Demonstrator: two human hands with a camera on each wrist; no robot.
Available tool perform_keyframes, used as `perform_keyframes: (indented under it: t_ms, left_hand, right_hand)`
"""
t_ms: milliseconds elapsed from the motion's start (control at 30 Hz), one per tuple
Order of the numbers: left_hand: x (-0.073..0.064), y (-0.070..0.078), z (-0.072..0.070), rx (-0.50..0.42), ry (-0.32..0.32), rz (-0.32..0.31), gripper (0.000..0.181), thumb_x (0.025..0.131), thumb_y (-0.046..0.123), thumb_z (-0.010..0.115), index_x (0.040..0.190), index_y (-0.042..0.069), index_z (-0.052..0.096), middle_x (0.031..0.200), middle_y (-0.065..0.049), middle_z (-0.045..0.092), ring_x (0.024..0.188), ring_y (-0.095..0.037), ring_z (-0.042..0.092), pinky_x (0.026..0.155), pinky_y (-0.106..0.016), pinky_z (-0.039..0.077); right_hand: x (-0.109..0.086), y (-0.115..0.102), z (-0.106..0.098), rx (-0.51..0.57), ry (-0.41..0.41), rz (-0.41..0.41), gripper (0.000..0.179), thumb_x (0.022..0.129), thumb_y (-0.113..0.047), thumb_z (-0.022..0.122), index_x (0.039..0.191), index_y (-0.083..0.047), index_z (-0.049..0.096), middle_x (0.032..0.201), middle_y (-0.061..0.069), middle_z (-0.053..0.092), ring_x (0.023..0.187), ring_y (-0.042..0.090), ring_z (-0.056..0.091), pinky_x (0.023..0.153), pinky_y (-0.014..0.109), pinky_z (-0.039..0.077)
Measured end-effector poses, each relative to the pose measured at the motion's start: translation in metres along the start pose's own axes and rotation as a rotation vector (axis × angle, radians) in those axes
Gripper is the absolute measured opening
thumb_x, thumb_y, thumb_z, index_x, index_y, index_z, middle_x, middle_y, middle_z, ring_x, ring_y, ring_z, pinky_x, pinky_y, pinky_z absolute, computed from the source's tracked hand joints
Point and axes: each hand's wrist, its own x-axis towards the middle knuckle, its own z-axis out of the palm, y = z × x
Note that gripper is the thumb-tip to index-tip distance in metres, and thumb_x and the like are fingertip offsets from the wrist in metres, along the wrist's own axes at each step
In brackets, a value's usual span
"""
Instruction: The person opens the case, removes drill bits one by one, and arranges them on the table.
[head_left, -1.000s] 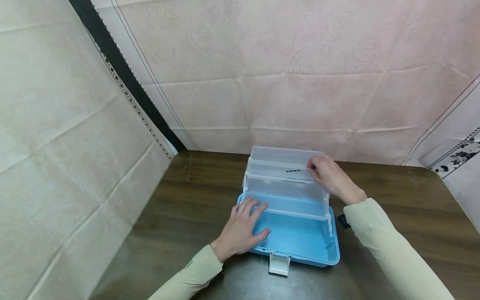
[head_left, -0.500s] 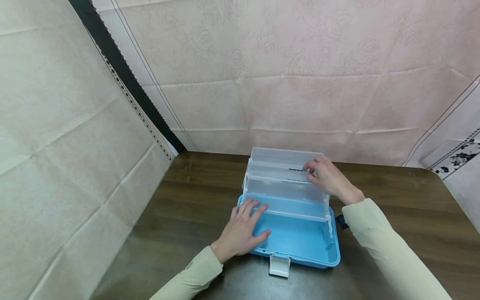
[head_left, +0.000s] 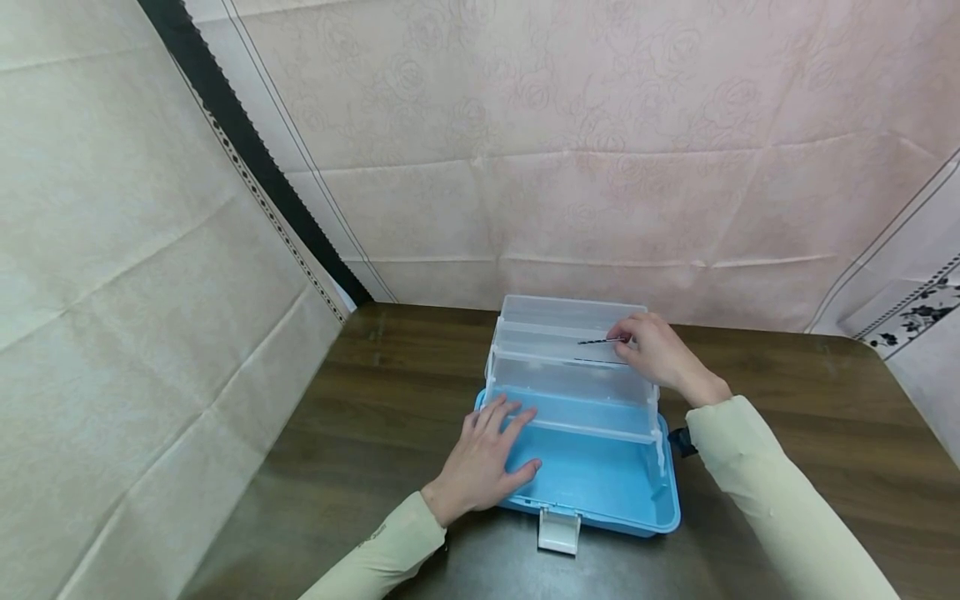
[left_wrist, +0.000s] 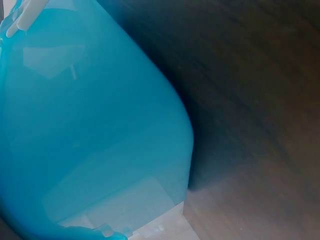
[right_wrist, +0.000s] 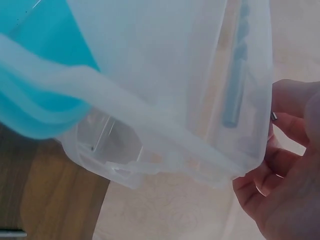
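A blue toolbox [head_left: 592, 467] stands with its translucent trays [head_left: 577, 375] raised in tiers behind it. My right hand [head_left: 663, 354], above the upper trays, pinches a dark twist drill bit [head_left: 591, 342] that points left. In the right wrist view only the metal end of that bit [right_wrist: 273, 116] shows between finger and thumb. Another drill bit [right_wrist: 236, 90] lies in a tray, seen hazily through the plastic. My left hand [head_left: 486, 462] rests at the box's left side, fingers spread. The left wrist view shows the blue box wall [left_wrist: 110, 115] but no fingers.
The box's white latch [head_left: 558, 531] hangs down at its front. Beneath is a dark wooden table [head_left: 337, 467], bounded by pale cloth [head_left: 600, 167] at the back and left. A metal rod's end [right_wrist: 12, 233] shows on the wood in the right wrist view.
My right hand has shifted its fingers slightly on the drill bit and moved a little, staying over the upper trays. The left hand has stayed in place.
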Motion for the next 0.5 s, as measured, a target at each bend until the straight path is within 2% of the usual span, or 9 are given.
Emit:
perform_keyframes:
  t_ms: [300, 500]
  left_hand:
    - [0.0004, 0.0001, -0.0008, -0.006, -0.003, -0.003, 0.065, 0.096, 0.051, 0.059, 0.151, 0.020, 0.045, 0.149, -0.008, 0.045, 0.146, -0.032, 0.031, 0.109, -0.057, 0.034]
    - [0.0002, 0.0010, -0.0020, -0.016, -0.009, -0.008, 0.065, 0.096, 0.050, 0.059, 0.151, 0.020, 0.045, 0.150, -0.008, 0.045, 0.146, -0.032, 0.031, 0.109, -0.057, 0.034]
  right_hand:
    - [0.0010, 0.0029, -0.0029, 0.074, 0.013, 0.026, 0.018, 0.097, -0.003, 0.061, 0.108, 0.004, 0.072, 0.101, 0.015, 0.068, 0.090, 0.029, 0.057, 0.076, 0.045, 0.051]
    - [-0.0007, 0.0067, -0.0051, 0.159, 0.019, 0.077, 0.018, 0.098, -0.008, 0.062, 0.110, 0.003, 0.071, 0.097, 0.012, 0.066, 0.084, 0.027, 0.056, 0.073, 0.039, 0.050]
